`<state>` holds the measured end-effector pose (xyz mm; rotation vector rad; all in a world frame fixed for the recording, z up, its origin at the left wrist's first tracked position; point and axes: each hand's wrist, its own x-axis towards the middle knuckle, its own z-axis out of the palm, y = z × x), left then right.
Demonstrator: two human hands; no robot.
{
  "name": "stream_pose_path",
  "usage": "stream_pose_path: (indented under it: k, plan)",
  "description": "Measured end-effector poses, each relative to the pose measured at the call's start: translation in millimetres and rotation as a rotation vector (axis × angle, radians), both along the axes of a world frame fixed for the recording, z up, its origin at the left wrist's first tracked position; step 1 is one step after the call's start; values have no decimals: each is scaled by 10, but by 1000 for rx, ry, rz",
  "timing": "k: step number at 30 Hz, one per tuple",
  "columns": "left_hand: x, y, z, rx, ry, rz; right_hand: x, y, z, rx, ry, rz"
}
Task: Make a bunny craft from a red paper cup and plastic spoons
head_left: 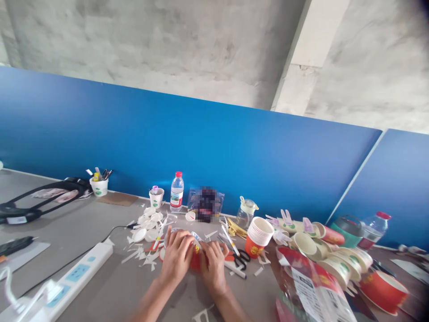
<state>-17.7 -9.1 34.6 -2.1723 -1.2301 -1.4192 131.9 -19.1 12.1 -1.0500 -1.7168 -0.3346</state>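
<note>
"Pose?"
"Left hand [177, 252] pointing to one o'clock, right hand [214, 264] to eleven, fingers of both bent and clamped on a red paper cup with yellow print [195, 260] between them."
"At the cup's two o'clock?"
"Stacked red-and-white paper cups [258, 236]."

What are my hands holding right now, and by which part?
A red item with yellow marking, apparently held by its sides: left hand at its left, right hand at its right. The exact grip is hidden.
</note>
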Motion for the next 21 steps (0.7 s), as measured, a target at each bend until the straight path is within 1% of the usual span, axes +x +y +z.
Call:
stream_pose_path:
  k: [5, 8, 10, 12, 15, 17, 21]
  plan:
    - [11, -28, 14, -30, -37, -47, 7, -5, 7, -5, 3, -4]
    - [20, 3, -7, -84, -135, -90, 28, 7, 13, 7, -10, -1]
    - [18, 46, -24, -158, -260, -142, 43, 20, 12, 14, -17, 9]
    - [7, 92, -33, -268, -424, -183, 55, 34, 8, 19, -13, 16]
    - [-14, 140, -15, -465, -705, -179, 65, 49, 3, 18, 5, 10]
    - [-20, 154, 16, -566, -875, -188, 71, 50, 3, 5, 13, 8]
    - [-9, 172, 71, -654, -1123, -294, 101, 51, 15, -28, 31, 5]
